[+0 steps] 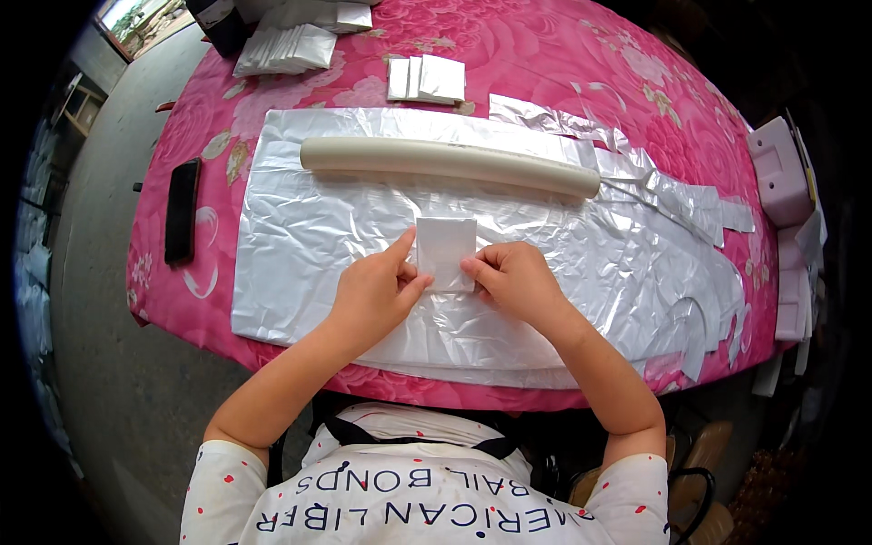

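Observation:
A small folded square of whitish plastic film (445, 254) is held between my two hands, above a large sheet of silvery-white plastic (300, 272) spread over the table. My left hand (374, 289) grips its lower left side, with the index finger stretched along the left edge and the thumb at the lower corner. On the other side, my right hand (518, 280) pinches the right edge between thumb and fingers. Just beyond the square, a long off-white tube (445, 166) lies across the sheet.
A pink flowered cloth (218, 300) covers the table. Behind the tube sits a small stack of folded squares (427, 80), with more piles (286, 48) at the far left. A black phone (183, 212) lies left; plastic strips (690, 209) and pink boxes (779, 173) are right.

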Tool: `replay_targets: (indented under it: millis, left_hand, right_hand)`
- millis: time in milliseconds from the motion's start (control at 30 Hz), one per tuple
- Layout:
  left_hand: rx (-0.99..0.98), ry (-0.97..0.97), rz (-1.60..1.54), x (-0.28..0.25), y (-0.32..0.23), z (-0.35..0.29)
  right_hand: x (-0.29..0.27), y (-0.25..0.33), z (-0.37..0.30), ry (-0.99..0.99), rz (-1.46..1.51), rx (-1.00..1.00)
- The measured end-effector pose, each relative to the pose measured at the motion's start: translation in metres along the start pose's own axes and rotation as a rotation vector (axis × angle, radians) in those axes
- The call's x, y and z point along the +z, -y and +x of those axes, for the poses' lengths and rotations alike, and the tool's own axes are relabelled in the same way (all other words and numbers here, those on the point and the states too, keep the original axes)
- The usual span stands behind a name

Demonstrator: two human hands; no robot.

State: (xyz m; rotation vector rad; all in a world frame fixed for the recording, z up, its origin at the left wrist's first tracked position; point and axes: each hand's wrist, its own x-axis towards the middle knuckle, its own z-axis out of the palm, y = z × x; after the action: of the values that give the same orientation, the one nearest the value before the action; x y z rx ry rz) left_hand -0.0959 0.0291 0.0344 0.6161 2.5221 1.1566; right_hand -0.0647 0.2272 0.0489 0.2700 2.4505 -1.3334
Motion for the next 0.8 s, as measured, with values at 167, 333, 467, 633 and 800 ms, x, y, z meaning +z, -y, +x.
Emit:
replay_targets:
  millis: [167, 333, 467, 633, 800]
  left_hand:
    - [-0.112, -0.010, -0.020, -0.004, -0.004, 0.009]
    - [-0.224, 0.105, 0.007, -0.014, -0.016, 0.009]
    - [0.425, -0.219, 0.379, 0.004, -0.001, 0.000]
    - [0.551, -0.135, 0.478, 0.031, -0.014, 0.010]
    - [0.358, -0.068, 0.511, 0.045, -0.003, 0.013]
  right_hand:
    - [-0.006, 0.005, 0.011, 0.090, 0.101, 0.171]
    - [-0.009, 0.007, 0.018, 0.141, 0.106, 0.226]
    - [-0.010, 0.008, 0.020, 0.147, 0.056, 0.231]
    - [-0.009, 0.001, 0.025, 0.144, 0.051, 0.191]
    - [-0.008, 0.006, 0.021, 0.137, 0.060, 0.215]
